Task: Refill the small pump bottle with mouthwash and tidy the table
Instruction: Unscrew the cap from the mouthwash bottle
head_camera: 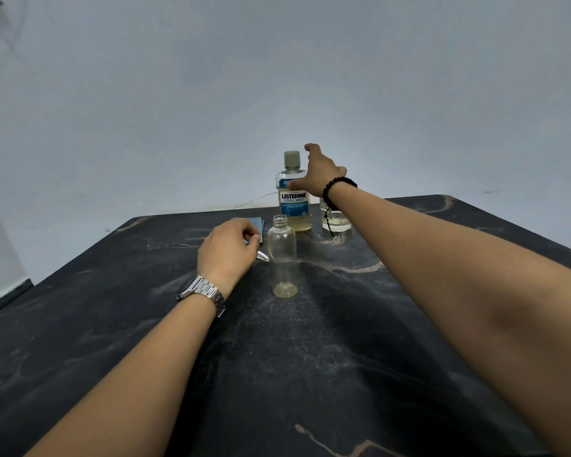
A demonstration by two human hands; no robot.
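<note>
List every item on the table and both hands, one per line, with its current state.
Mouthwash bottle: upright, capped, partly full.
Small bottle: upright, neck open, nearly empty.
Glass: upright, a little pale liquid inside.
Blue cloth: flat, folded, partly hidden.
Right hand: fingers spread at the mouthwash bottle, thumb touching it.
Left hand: curled, holding a small whitish part.

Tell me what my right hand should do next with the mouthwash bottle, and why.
Probably close the right hand around the mouthwash bottle and bring it nearer. The hand is spread open beside its shoulder, thumb at the label, not yet gripping. The cap is on, and the small bottle stands uncapped, almost empty.
</note>
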